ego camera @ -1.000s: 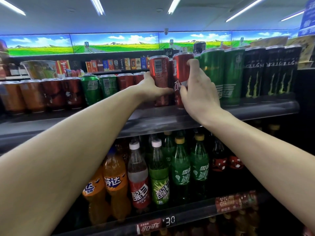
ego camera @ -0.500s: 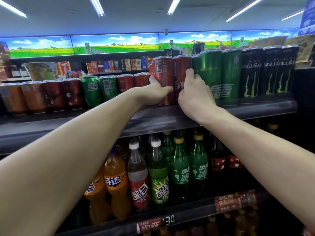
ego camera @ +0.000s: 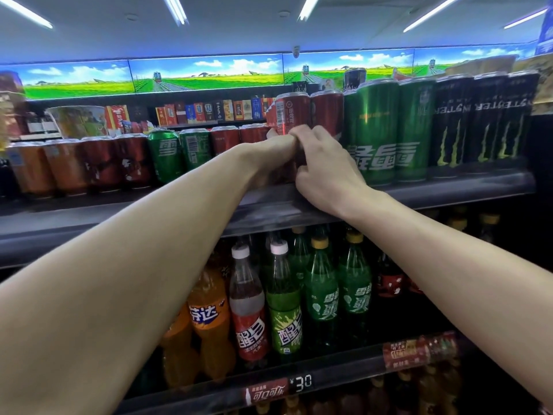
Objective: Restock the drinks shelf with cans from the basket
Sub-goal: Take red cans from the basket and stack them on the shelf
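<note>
Two tall red cans stand side by side on the top drinks shelf [ego camera: 449,190], the left red can [ego camera: 291,113] and the right red can [ego camera: 328,110]. My left hand [ego camera: 273,155] wraps the lower part of the left can, thumb showing on its left side. My right hand [ego camera: 326,172] curls round the bottom of the right can, knuckles toward me. The two hands touch each other in front of the cans and hide their lower halves. The basket is out of view.
Tall green cans [ego camera: 371,130] stand right beside the red pair, with black energy-drink cans [ego camera: 484,115] further right. Short green and red cans [ego camera: 164,154] fill the shelf's left side. Soda bottles [ego camera: 321,289] crowd the shelf below, behind a price rail [ego camera: 299,384].
Both hands have slid down from the cans' upper halves to their bases. The two red cans have moved back in line with the green cans.
</note>
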`<state>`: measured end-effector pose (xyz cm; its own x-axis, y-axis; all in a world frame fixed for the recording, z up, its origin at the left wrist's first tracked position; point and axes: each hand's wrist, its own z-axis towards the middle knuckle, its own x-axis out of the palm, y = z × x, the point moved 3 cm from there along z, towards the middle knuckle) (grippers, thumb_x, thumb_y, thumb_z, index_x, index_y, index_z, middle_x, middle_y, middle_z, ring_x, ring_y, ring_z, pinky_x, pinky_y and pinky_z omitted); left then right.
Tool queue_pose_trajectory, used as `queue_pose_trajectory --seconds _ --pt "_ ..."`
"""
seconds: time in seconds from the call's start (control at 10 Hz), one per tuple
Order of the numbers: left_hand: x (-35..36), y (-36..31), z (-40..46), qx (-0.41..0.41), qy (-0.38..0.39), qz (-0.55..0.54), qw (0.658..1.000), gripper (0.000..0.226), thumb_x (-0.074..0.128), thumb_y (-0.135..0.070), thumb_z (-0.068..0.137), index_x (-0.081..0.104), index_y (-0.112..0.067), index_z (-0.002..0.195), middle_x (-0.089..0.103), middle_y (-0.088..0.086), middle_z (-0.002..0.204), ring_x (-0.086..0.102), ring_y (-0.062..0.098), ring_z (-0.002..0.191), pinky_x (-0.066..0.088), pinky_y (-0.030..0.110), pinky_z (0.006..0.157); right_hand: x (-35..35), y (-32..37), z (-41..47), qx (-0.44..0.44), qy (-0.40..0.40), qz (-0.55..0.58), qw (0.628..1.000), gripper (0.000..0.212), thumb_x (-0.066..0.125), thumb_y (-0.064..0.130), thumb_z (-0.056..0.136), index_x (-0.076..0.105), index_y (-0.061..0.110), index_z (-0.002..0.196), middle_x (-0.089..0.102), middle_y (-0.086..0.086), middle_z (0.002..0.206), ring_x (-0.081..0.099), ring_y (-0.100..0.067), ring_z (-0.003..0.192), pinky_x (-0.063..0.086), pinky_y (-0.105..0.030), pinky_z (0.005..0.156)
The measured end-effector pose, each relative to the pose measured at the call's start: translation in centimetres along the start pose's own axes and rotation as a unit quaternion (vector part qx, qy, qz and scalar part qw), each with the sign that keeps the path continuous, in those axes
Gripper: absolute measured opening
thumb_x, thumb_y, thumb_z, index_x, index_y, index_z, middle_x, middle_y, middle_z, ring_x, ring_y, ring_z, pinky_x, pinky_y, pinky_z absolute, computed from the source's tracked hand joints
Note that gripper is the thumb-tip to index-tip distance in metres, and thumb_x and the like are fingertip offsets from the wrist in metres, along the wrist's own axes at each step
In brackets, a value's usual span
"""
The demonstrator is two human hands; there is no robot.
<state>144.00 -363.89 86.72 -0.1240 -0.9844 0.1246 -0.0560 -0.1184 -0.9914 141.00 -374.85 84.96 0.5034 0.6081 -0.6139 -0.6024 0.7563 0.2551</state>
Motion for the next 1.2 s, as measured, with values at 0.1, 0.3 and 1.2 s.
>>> queue_pose_trajectory --seconds 0.1,0.3,1.2 --pt "-0.1 -0.2 0.1 0.231 -0.012 0.378 0.897 0.047 0.028 -0.03 0.113 0.054 0.009 0.118 0.059 0.031 0.116 0.057 0.029 0.115 0.031 0.04 0.113 0.4 -0.2 0.0 0.005 0.011 -0.026 1.0 0.057 0.047 0.008 0.09 0.043 0.025 0.144 0.053 -0.008 0.121 0.056 -0.034 0.111 0.047 -0.043 0.086" --pt "-2.6 -1.6 -2.2 0.13 -0.111 0.457 0.873 0.045 0.054 -0.022 0.1 0.031 -0.015 0.138 0.064 0.007 0.098 0.067 0.025 0.092 0.053 0.035 0.077 0.1 0.6 -1.1 -0.011 -0.069 0.004 0.998 0.047 0.049 0.003 0.089 0.05 0.012 0.136 0.053 -0.011 0.119 0.055 -0.031 0.099 0.045 -0.039 0.079" --pt "-26.7 72.5 -26.2 -0.228 -0.108 0.377 0.891 0.014 0.062 -0.013 0.089 0.062 -0.014 0.103 0.074 0.001 0.087 0.07 0.019 0.084 0.056 0.036 0.082 46.3 1.8 -62.4 0.368 0.475 0.198 0.774 0.022 0.064 0.008 0.091 0.061 0.012 0.113 0.069 0.0 0.088 0.066 -0.023 0.087 0.044 -0.028 0.071"
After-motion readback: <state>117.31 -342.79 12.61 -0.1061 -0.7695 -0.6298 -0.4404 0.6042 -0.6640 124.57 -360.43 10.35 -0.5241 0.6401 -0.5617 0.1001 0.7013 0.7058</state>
